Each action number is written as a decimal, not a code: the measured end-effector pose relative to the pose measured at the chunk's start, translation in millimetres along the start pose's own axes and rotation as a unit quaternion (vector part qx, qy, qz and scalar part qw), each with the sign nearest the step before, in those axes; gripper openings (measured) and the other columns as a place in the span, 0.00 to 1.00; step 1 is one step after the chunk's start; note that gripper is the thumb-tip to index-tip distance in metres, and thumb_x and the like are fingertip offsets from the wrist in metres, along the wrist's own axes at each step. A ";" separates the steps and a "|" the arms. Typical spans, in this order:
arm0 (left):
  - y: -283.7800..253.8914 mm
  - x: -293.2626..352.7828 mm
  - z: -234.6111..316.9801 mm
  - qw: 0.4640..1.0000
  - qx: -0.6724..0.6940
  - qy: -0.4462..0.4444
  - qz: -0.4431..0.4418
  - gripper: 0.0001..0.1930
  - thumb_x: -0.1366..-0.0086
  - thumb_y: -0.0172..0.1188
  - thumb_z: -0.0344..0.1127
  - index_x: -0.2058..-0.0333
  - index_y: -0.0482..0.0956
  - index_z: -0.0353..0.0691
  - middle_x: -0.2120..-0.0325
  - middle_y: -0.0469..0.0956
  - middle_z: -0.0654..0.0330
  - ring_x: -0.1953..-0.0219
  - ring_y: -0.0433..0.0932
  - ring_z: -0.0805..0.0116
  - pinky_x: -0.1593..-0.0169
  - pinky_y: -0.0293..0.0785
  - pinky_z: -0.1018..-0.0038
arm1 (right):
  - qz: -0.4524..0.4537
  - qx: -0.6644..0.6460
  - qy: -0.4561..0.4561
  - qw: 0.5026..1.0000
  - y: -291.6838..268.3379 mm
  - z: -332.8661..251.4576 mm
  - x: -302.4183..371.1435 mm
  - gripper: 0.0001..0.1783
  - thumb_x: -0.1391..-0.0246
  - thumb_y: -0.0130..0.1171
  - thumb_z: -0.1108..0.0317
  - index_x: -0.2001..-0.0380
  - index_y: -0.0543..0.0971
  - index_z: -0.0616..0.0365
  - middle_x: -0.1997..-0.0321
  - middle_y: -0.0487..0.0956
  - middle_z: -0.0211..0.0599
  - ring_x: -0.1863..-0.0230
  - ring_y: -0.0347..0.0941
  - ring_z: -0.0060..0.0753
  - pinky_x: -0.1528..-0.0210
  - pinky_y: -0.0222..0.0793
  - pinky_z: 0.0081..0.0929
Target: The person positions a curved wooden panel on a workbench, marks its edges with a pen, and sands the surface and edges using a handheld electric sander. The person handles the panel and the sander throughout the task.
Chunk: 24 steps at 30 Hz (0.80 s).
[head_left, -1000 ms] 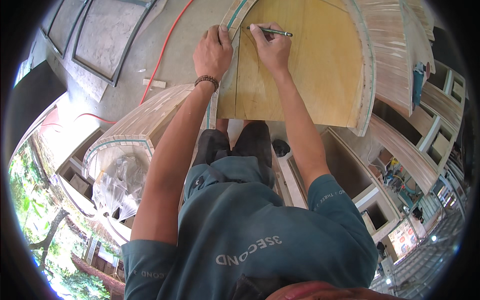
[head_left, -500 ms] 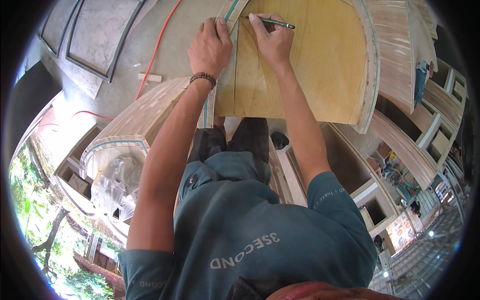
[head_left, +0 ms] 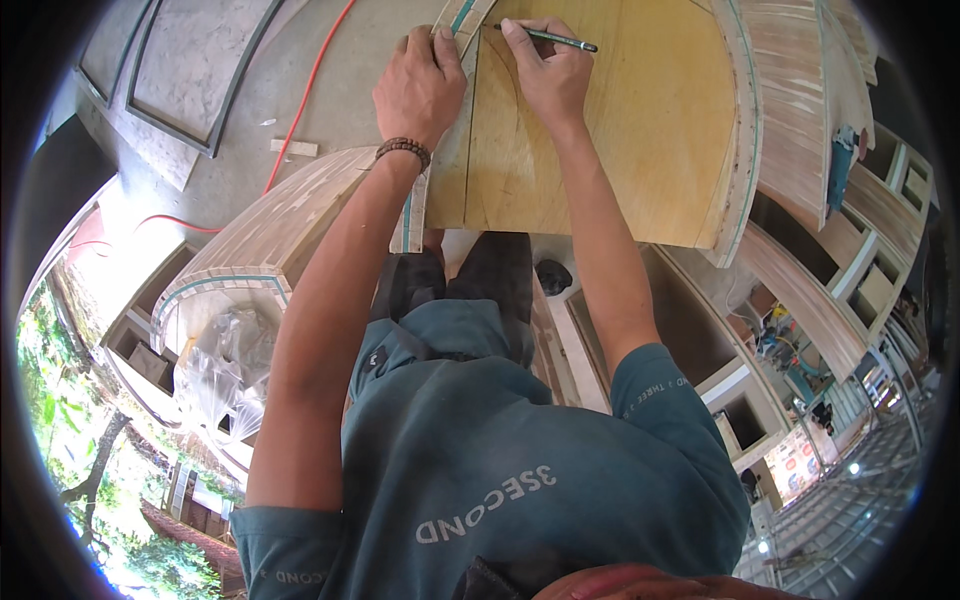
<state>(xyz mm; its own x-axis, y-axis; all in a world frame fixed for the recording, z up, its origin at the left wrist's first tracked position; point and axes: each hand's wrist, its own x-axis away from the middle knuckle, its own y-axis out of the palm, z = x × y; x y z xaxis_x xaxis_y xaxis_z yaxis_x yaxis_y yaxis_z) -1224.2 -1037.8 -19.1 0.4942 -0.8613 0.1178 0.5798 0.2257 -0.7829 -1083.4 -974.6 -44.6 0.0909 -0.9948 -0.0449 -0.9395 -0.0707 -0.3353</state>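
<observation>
Pencil (head_left: 564,40) in right hand (head_left: 553,76): axis crosswise, tip left.

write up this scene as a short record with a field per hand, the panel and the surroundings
left hand: at the teal-striped strip; exact hold unclear
right hand: holds a dark pencil
panel: yellowish wood, curved right edge
upper left: red cord, grey frame
beside left forearm: curved wooden piece, clear plastic bag
</observation>
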 end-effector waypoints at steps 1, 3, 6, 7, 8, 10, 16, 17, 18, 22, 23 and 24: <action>0.2 -0.1 0.2 1.000 0.002 0.000 0.000 0.21 0.22 0.43 0.51 0.57 0.77 0.39 0.58 0.82 0.46 0.57 0.81 0.37 0.54 0.76 0.47 | 0.000 -0.001 -0.001 1.000 -0.2 0.4 -0.5 0.15 0.40 0.72 0.57 0.66 0.87 0.58 0.77 0.80 0.22 0.74 0.71 0.15 0.69 0.67 0.20; 1.1 -0.3 -0.6 1.000 0.005 0.000 0.001 0.22 0.22 0.43 0.52 0.57 0.77 0.40 0.58 0.82 0.46 0.56 0.80 0.37 0.54 0.75 0.47 | -0.002 0.007 -0.004 1.000 -0.6 0.8 -1.6 0.15 0.40 0.71 0.57 0.66 0.86 0.59 0.77 0.81 0.25 0.74 0.73 0.18 0.70 0.69 0.22; 2.5 -0.4 -2.8 1.000 0.008 -0.004 -0.001 0.23 0.21 0.41 0.54 0.57 0.78 0.41 0.58 0.83 0.45 0.55 0.80 0.36 0.53 0.74 0.47 | -0.004 0.019 -0.004 1.000 -1.2 1.0 -2.6 0.15 0.40 0.71 0.58 0.68 0.85 0.59 0.77 0.83 0.31 0.76 0.77 0.23 0.70 0.72 0.25; 2.5 -0.4 -2.6 1.000 0.008 -0.005 -0.004 0.23 0.21 0.41 0.54 0.57 0.78 0.41 0.58 0.83 0.45 0.55 0.80 0.36 0.53 0.74 0.47 | -0.003 0.014 -0.002 1.000 -1.0 1.4 -2.4 0.14 0.40 0.71 0.57 0.68 0.85 0.59 0.78 0.82 0.31 0.76 0.76 0.23 0.70 0.71 0.25; 2.5 -0.3 -2.4 1.000 0.008 -0.006 -0.007 0.23 0.21 0.41 0.54 0.57 0.78 0.41 0.58 0.83 0.45 0.55 0.80 0.36 0.53 0.75 0.47 | -0.002 0.009 0.000 1.000 -1.1 1.8 -2.5 0.14 0.40 0.71 0.57 0.68 0.85 0.59 0.78 0.82 0.31 0.76 0.76 0.23 0.71 0.71 0.25; 0.1 0.3 1.0 1.000 0.007 -0.003 0.001 0.23 0.21 0.41 0.54 0.57 0.78 0.41 0.58 0.83 0.45 0.55 0.80 0.36 0.53 0.75 0.48 | -0.004 0.007 0.004 1.000 -1.6 1.3 -3.4 0.14 0.40 0.71 0.58 0.68 0.85 0.59 0.78 0.82 0.31 0.76 0.76 0.23 0.71 0.71 0.25; 0.8 -0.3 -0.9 1.000 -0.003 0.000 0.001 0.20 0.22 0.44 0.50 0.57 0.78 0.40 0.58 0.82 0.47 0.56 0.81 0.38 0.53 0.76 0.48 | -0.025 0.021 0.008 0.999 -4.9 -1.8 -4.3 0.14 0.40 0.71 0.58 0.68 0.85 0.59 0.78 0.82 0.31 0.76 0.76 0.22 0.71 0.71 0.25; 1.3 -0.2 -1.7 1.000 -0.004 0.002 0.002 0.20 0.22 0.44 0.50 0.56 0.78 0.40 0.58 0.82 0.47 0.56 0.81 0.38 0.53 0.76 0.48 | -0.026 0.022 0.008 0.999 -4.8 -2.0 -4.3 0.14 0.40 0.71 0.58 0.68 0.85 0.59 0.78 0.82 0.31 0.76 0.76 0.22 0.71 0.71 0.25; 1.0 -0.1 -1.2 1.000 -0.001 0.000 0.002 0.21 0.22 0.43 0.51 0.56 0.78 0.40 0.58 0.82 0.46 0.56 0.80 0.37 0.53 0.76 0.48 | -0.022 0.015 0.013 1.000 -4.5 -1.0 -4.1 0.14 0.40 0.71 0.58 0.68 0.85 0.59 0.78 0.82 0.31 0.76 0.77 0.22 0.71 0.71 0.25; 0.9 0.5 0.4 1.000 0.004 0.005 0.010 0.21 0.22 0.44 0.51 0.56 0.78 0.40 0.58 0.82 0.46 0.56 0.81 0.37 0.53 0.76 0.47 | -0.015 0.002 0.013 1.000 -3.4 3.1 -5.0 0.15 0.40 0.71 0.57 0.68 0.85 0.59 0.77 0.83 0.31 0.74 0.78 0.23 0.70 0.72 0.25; 1.0 0.3 0.3 1.000 0.004 0.009 0.014 0.20 0.23 0.45 0.50 0.56 0.78 0.40 0.58 0.82 0.46 0.57 0.81 0.38 0.54 0.77 0.48 | -0.016 0.002 0.008 1.000 -3.7 3.7 -5.3 0.15 0.40 0.71 0.57 0.68 0.85 0.60 0.76 0.84 0.32 0.74 0.78 0.23 0.69 0.72 0.25; 0.9 -0.1 -0.2 1.000 0.002 0.008 0.010 0.20 0.23 0.45 0.50 0.56 0.78 0.40 0.58 0.82 0.46 0.57 0.81 0.38 0.54 0.77 0.48 | -0.022 0.005 0.009 1.000 -4.4 4.1 -5.5 0.15 0.41 0.71 0.57 0.68 0.85 0.60 0.76 0.84 0.32 0.74 0.79 0.23 0.69 0.72 0.25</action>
<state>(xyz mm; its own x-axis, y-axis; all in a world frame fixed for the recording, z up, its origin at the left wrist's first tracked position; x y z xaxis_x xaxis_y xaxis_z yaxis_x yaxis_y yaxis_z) -1223.8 -1037.6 -19.9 0.4957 -0.8635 0.0924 0.5728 0.2451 -0.7822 -1078.4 -968.5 -46.8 0.1263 -0.9919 -0.0132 -0.9315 -0.1140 -0.3455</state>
